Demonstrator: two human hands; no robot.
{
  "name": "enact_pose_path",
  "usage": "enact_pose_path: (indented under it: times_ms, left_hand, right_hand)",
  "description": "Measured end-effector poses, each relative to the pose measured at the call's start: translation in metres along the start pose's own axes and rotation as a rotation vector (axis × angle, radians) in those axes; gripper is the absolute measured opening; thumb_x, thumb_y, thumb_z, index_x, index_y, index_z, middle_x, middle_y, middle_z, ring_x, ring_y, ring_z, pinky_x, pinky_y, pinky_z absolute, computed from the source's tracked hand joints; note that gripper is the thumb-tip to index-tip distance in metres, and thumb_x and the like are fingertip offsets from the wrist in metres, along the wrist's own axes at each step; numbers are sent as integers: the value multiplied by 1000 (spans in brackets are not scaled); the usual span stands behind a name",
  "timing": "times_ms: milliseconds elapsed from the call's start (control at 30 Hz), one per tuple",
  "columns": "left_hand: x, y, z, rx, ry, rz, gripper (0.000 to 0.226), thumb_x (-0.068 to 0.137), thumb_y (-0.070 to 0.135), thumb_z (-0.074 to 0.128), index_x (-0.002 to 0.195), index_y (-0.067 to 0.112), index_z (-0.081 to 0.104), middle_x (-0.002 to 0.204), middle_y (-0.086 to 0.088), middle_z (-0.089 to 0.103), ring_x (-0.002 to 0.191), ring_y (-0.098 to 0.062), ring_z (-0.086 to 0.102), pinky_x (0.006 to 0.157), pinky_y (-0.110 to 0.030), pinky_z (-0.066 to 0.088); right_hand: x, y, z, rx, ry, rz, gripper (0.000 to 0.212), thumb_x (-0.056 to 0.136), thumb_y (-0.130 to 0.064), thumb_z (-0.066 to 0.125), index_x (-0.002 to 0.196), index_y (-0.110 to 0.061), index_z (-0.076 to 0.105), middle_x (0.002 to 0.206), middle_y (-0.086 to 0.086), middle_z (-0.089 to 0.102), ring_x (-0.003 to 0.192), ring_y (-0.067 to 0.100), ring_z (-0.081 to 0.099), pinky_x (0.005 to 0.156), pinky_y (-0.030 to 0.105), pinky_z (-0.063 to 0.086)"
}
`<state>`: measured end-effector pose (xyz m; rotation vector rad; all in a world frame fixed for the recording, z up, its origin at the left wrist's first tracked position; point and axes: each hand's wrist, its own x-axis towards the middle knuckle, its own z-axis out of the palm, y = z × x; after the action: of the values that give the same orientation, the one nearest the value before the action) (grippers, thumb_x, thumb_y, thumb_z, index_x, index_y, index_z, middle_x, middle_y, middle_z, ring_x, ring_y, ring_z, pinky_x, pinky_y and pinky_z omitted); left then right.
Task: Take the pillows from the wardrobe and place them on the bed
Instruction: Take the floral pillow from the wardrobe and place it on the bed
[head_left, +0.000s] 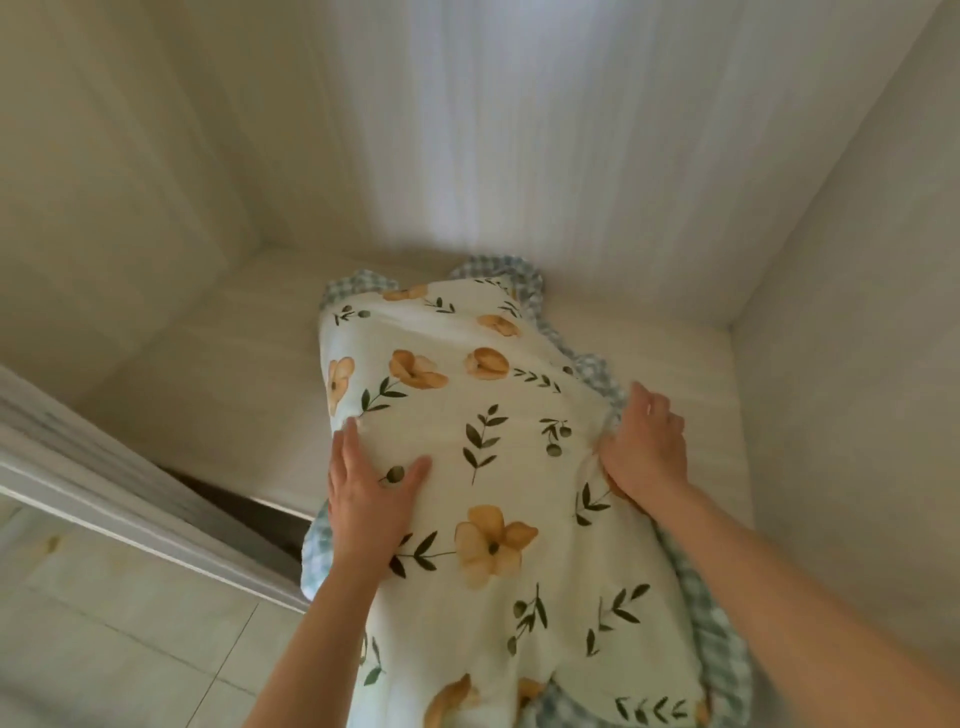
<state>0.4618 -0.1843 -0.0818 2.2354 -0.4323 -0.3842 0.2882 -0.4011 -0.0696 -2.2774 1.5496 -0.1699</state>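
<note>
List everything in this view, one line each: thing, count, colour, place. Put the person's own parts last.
pillow: one, cream with orange flowers and dark green leaves, blue-and-white checked frill; lies partly on the wardrobe shelf, its near end overhanging toward the camera.
wardrobe shelf: one, off-white; runs under the pillow's far part, between the side walls.
wardrobe walls: off-white; back panel and both sides enclose the shelf.
wardrobe door edge: one, white; lower left, blurred.
floor tiles: pale, with faint yellowish marks; bottom left.
left hand: one; fingers straight, laid flat on the pillow's left side.
right hand: one; fingers curled round the pillow's right edge at the frill.
</note>
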Motion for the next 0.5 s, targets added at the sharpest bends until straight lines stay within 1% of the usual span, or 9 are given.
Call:
enact_pose_path:
  times_ms: [33,67,100,167,233,300,367,433,500]
  left_hand:
    - [3,-3,-1,-69,-29,-95,115,70,66,73,156,33,5,163,-5,19,146,-34,26,112,-61,32]
    - [5,-5,-3,-124,-59,-176,122,64,69,76,155,35,2,161,-6,21,143,-37,29,109,-62,35]
    - [7,-6,-5,-162,-86,-232,128,59,71,78,154,38,-1,160,-8,23,141,-38,32,108,-63,37]
    - [12,-9,-8,-210,-127,-281,135,51,73,80,152,43,-4,158,-9,26,138,-39,37,105,-62,41]
    - [15,-10,-10,-260,-159,-315,139,46,75,81,152,45,-3,156,-9,30,135,-39,41,103,-61,44]
    - [18,-13,-10,-293,-176,-362,140,44,79,79,153,41,1,155,-10,32,132,-40,43,103,-60,44]
    - [22,-14,-12,-305,-178,-419,134,47,80,76,154,38,6,153,-11,35,130,-40,45,102,-58,45]
    - [29,-16,-14,-350,-191,-472,126,54,80,73,154,36,10,151,-11,38,126,-38,47,97,-52,47]
    - [32,-18,-18,-418,-222,-507,122,57,79,72,155,33,13,146,-11,43,119,-36,51,92,-48,47]
  right_hand:
    - [0,-4,1,-18,52,-96,60,90,-27,55,142,-8,31,139,19,39,124,38,38,102,45,38]
    - [2,-8,5,14,49,-163,52,93,-27,51,139,-7,37,138,18,42,125,36,38,104,44,36]
    - [2,-12,10,86,-8,-173,47,95,-30,46,136,-7,42,136,17,46,124,34,40,104,43,36]
    - [3,-20,19,287,-189,-54,49,98,-41,39,133,-7,45,132,15,51,119,31,47,102,41,40]
    - [3,-22,28,426,-300,73,57,97,-51,34,132,-8,45,125,12,57,112,29,54,94,37,44]
    - [1,-20,34,413,-301,115,62,95,-59,30,130,-11,46,119,10,60,107,29,56,90,38,45]
    - [0,-17,38,401,-277,120,65,93,-63,28,128,-12,49,117,10,62,103,28,56,88,38,45]
    - [-2,-14,42,410,-262,134,67,92,-64,28,129,-12,50,117,9,62,97,25,54,82,35,42]
    - [-8,-10,45,467,-255,165,66,91,-63,31,129,-13,52,117,8,61,96,23,53,80,33,39]
